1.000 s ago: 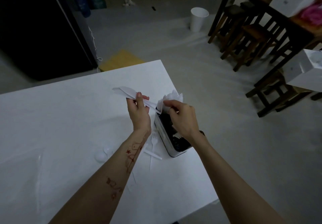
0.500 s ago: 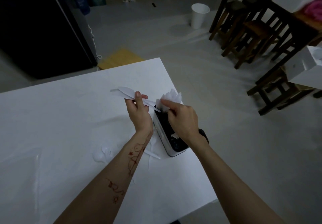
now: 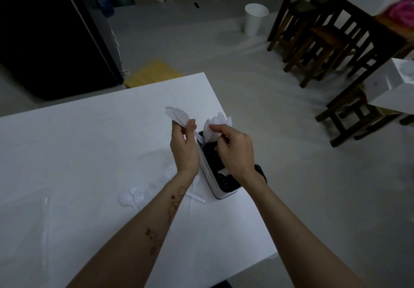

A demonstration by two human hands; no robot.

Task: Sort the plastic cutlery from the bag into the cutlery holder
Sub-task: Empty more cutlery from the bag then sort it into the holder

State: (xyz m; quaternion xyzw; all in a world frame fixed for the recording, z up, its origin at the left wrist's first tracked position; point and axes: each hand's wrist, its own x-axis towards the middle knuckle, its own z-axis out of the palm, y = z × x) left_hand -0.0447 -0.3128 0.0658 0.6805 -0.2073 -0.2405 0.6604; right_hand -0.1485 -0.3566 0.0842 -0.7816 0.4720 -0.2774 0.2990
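A white cutlery holder with a dark inside stands near the right edge of the white table. Several white spoons stand upright in its far compartment; white fork tips show in a nearer one. My left hand grips a bunch of white plastic spoons, their bowls pointing up and left, their handles angled down toward the holder. My right hand is over the holder and pinches the upright spoons. More loose cutlery lies on the table by my left forearm.
A clear plastic bag lies flat at the table's left. The table's right edge runs close beside the holder. On the floor beyond are a white bin, wooden stools and white boxes.
My left hand has tilted its spoons more upright, bowls higher. My right hand has shifted up onto the spoons standing in the holder's far compartment.
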